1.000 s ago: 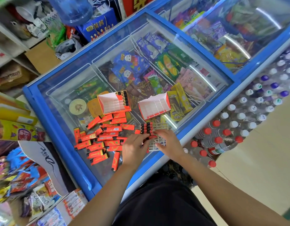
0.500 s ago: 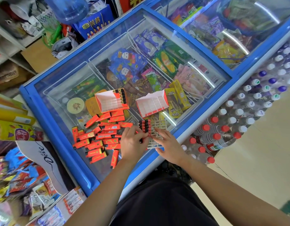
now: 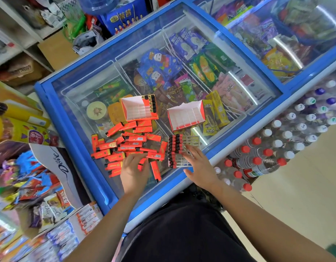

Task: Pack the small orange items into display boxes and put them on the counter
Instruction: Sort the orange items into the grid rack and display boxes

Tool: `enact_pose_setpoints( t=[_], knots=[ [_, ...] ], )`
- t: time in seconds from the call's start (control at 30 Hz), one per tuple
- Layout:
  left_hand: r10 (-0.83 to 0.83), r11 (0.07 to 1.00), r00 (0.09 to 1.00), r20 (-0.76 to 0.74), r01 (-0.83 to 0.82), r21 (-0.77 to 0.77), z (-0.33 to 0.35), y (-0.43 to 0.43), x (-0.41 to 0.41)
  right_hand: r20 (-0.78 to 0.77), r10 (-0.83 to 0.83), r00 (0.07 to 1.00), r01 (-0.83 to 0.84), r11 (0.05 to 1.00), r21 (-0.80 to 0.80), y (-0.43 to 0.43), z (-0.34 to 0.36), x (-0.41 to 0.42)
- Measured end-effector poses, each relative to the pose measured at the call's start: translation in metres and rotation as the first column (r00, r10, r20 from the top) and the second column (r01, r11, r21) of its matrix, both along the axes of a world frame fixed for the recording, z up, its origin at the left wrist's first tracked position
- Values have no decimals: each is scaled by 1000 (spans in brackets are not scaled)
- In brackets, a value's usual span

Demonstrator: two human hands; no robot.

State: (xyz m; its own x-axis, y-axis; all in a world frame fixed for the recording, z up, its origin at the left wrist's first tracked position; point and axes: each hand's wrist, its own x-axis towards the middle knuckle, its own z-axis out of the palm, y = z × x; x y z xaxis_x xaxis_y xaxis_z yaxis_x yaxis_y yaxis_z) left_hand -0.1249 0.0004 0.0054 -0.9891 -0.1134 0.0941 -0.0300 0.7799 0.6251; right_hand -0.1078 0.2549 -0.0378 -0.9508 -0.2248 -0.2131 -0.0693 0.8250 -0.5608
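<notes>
A heap of small orange items (image 3: 129, 146) lies on the glass lid of the blue freezer (image 3: 78, 140). Two orange-and-white display boxes stand open behind it: the left box (image 3: 138, 108) has one row of items along its right side, the right box (image 3: 186, 117) shows bare white dividers. A clear grid insert (image 3: 189, 142) lies in front, with two columns of items (image 3: 174, 148) filling its left part. My left hand (image 3: 134, 169) reaches onto the near edge of the heap, fingers over one item. My right hand (image 3: 198, 165) rests flat on the grid insert.
Ice-cream packets fill the freezer under the glass. Packs of bottled water (image 3: 276, 144) with red, white and blue caps stand at the right. A snack rack with a Dove display (image 3: 55, 167) crowds the left. Shelves and a water jug (image 3: 101, 4) lie behind the freezer.
My left hand has moved left from the grid insert to the heap of orange items. The right hand stays on the insert.
</notes>
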Motion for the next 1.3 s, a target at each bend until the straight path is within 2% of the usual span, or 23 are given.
enact_pose_setpoints(
  t=[0.13, 0.33, 0.47, 0.53, 0.63, 0.73, 0.83, 0.93, 1.03, 1.13, 1.3],
  knots=[
    [90, 989, 978, 189, -66, -130, -10, -36, 18, 76, -37, 996, 40, 999, -35, -2, 3, -4],
    [154, 985, 906, 395, -111, -131, -20, -43, 39, 109, -23, 994, 27, 999, -37, 0, 4, -8],
    [183, 983, 867, 464, -157, -94, -16, -37, 39, 119, -43, 992, 49, 997, -51, -3, 12, -11],
    [199, 980, 871, 449, -171, -102, -12, -38, 41, 108, -132, 985, 142, 985, -97, -10, 25, -13],
    [203, 978, 889, 411, -204, -42, -10, -42, 46, -23, -287, 958, 279, 944, -175, -27, 54, -11],
    [139, 968, 905, 403, -210, 136, -4, -47, 50, -242, -304, 921, 249, 940, -233, -50, 82, -10],
    [132, 936, 897, 421, -252, 244, 2, -52, 54, -265, -168, 949, 90, 954, -285, -74, 97, -15],
    [182, 903, 887, 425, -322, 284, 6, -56, 59, -72, 93, 993, -107, 967, -232, -97, 98, -22],
    [236, 866, 880, 412, -383, 321, 17, -57, 62, 143, 331, 933, -325, 944, -62, -118, 83, -29],
    [282, 842, 879, 385, -419, 340, 25, -61, 65, 257, 486, 835, -508, 861, 23, -128, 62, -33],
    [319, 807, 870, 377, -458, 374, 29, -71, 72, 236, 599, 765, -634, 764, 116, -130, 48, -37]
  ],
)
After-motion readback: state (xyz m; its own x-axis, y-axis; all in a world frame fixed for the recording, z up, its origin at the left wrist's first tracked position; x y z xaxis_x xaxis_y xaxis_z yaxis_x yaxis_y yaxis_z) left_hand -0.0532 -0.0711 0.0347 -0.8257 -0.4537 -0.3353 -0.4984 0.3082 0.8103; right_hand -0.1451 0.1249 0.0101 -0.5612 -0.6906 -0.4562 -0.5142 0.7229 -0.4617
